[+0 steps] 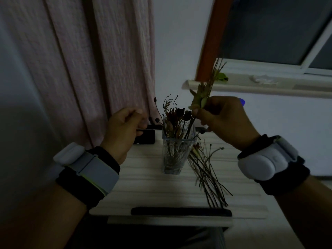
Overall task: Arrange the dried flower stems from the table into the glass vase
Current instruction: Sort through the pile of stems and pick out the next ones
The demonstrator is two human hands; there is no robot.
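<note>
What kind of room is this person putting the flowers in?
Probably a room at home, maybe a bedroom. A pink curtain hangs beside a window, and a small pale table holds a glass vase and a phone.

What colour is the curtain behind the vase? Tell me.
Pale pink, with a fine crinkled weave and vertical folds. The curtain shows in the head view, behind the vase.
</note>
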